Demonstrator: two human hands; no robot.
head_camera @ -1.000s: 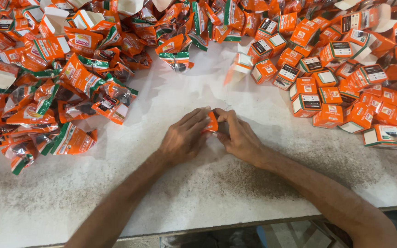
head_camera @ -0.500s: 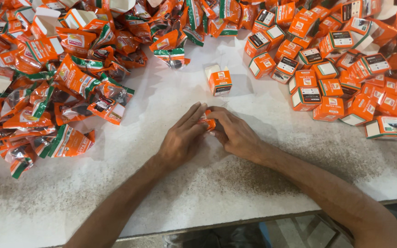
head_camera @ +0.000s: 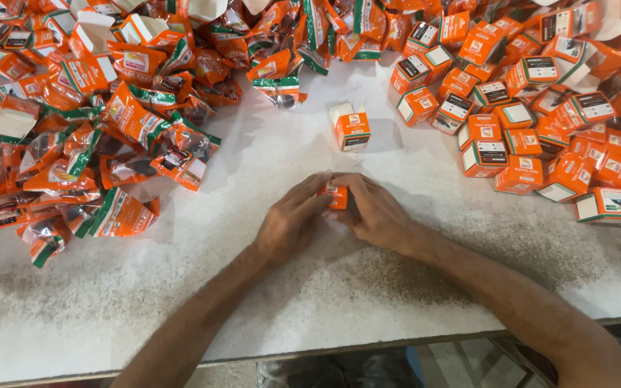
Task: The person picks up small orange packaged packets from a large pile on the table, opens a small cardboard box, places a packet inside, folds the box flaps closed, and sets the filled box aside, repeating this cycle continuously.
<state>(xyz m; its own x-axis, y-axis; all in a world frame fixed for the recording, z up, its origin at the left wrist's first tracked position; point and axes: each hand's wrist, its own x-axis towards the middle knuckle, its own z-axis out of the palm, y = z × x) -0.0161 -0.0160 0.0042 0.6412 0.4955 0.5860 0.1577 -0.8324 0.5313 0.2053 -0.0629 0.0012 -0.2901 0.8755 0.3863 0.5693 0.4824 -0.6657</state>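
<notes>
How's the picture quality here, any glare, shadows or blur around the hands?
Head view: even light, sharp focus; left hand and right hand cast soft shadows on the white table; small orange box between them mostly hidden; shiny orange pouches show slight glare.

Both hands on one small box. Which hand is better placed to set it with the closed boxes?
Right, probably. The right hand and left hand both clasp the small orange box, but the pile of closed boxes lies on the right; sachets lie on the left.
</notes>
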